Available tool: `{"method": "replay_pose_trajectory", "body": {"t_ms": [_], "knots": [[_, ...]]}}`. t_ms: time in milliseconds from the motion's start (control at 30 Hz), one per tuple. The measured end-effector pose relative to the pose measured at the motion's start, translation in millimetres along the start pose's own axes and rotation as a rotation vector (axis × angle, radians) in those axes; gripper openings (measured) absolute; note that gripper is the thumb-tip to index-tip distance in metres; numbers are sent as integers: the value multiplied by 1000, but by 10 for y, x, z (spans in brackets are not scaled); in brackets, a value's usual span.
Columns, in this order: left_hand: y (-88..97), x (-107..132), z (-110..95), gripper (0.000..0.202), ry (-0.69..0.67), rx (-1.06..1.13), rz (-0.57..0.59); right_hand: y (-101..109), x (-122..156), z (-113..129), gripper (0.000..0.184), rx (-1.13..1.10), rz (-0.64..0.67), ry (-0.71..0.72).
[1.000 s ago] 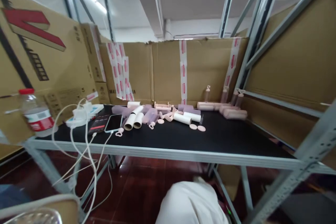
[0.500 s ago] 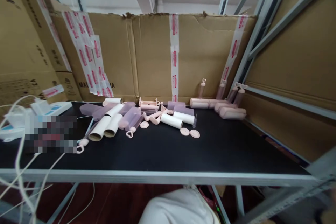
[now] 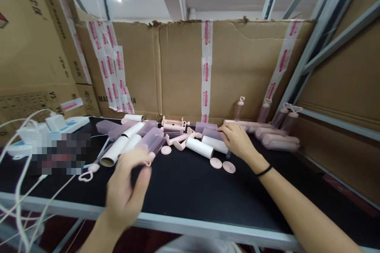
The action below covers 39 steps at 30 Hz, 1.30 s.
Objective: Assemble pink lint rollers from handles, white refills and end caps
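Blur smeared the left hand point(image 3: 126, 193), which hovered over the near edge of the bench point(image 3: 190, 189); its fingers point(image 3: 141, 174) were curled loosely, and whether they pinched anything could not be told. Just beyond it lay a translucent purple cover point(image 3: 151, 139) with a small pink heart-shaped loop point(image 3: 85, 175) off to the left. A pixelated patch hid whatever lay at the left end of the bench, among white cables point(image 3: 20, 189) and a power strip point(image 3: 67, 123).

Further in, the right hand point(image 3: 237, 140), with a black band point(image 3: 263, 171) at the wrist, lay on a white paper roll point(image 3: 214, 144), fingers bent down over its far end; how firmly it gripped was hard to judge. A second white roll point(image 3: 199, 147) lay just beside it, touching, and two pink discs point(image 3: 222, 165) sat flat in front. Left of these lay two cardboard-cored rolls point(image 3: 118, 150) side by side, pink handle parts point(image 3: 178, 139) and more purple covers point(image 3: 114, 128).

Beyond, finished pink rollers point(image 3: 277, 140) were stacked near the right post, partly hidden by the hand, with capped ones point(image 3: 240, 107) standing upright against the taped cardboard wall point(image 3: 178, 67).
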<state>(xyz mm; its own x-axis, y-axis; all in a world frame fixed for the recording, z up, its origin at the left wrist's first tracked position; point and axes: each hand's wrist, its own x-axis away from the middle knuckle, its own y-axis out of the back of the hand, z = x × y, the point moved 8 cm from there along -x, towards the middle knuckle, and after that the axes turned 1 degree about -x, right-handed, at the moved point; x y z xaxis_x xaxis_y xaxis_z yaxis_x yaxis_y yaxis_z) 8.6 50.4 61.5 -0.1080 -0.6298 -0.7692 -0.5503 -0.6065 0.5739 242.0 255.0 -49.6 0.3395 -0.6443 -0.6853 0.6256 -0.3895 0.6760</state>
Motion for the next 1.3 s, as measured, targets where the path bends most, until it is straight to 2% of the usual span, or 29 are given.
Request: {"method": "replay_pose_trajectory", "body": {"t_ms": [33,100,167,200,267,333,433,500,567,600,633,700,767,833,867,900,967,1033,1100,1167,1300], "knots": [[-182,-251,80,22,-14,25,30,38,67,-136,24,50,-16,-27],[-595,-714,306,20,4,-25,144,245,219,-545,26,132,-110,-179],[-903,-1026,528,21,-6,-118,198,552,431,-1052,30,216,-266,-421],[-1006,-1105,641,21,-6,-159,208,713,577,-1314,33,246,-365,-576],[-1116,-1121,828,21,-17,-243,206,923,910,-1774,41,237,-522,-894],[-1206,-996,892,21,-89,-318,266,919,1162,-2097,54,143,-560,-1119],[-1257,-782,775,22,-180,-336,304,652,1276,-2322,71,-21,-439,-1226],[-1293,-701,631,24,-210,-308,331,465,1299,-2351,65,-50,-349,-1269],[-1343,-675,520,26,-240,-293,391,394,1311,-2327,43,7,-312,-1310],[-1345,-688,495,26,-252,-297,410,423,1305,-2296,33,54,-330,-1320],[-1320,-723,494,26,-254,-311,406,491,1283,-2245,25,95,-378,-1315],[-1186,-842,544,24,-219,-339,332,695,1179,-2064,19,91,-557,-1242],[-1017,-956,617,23,-120,-321,230,883,969,-1751,19,-106,-789,-1042],[-970,-978,653,25,15,-179,207,904,678,-1337,21,-496,-932,-795],[-1042,-938,643,28,86,-51,259,811,506,-1109,22,-683,-898,-724],[-1189,-854,608,32,156,92,367,691,371,-878,22,-843,-888,-685],[-1497,-620,471,43,226,241,542,367,167,-458,24,-1003,-825,-685],[-1725,-393,310,56,151,216,624,-13,47,-177,29,-1101,-731,-721],[-1874,-206,264,72,105,165,665,-328,41,-80,32,-1203,-698,-782],[-1939,-114,312,78,99,150,673,-510,80,-88,32,-1280,-668,-824],[-1921,-152,463,72,190,311,618,-551,121,-41,29,-1341,-588,-851]]}}
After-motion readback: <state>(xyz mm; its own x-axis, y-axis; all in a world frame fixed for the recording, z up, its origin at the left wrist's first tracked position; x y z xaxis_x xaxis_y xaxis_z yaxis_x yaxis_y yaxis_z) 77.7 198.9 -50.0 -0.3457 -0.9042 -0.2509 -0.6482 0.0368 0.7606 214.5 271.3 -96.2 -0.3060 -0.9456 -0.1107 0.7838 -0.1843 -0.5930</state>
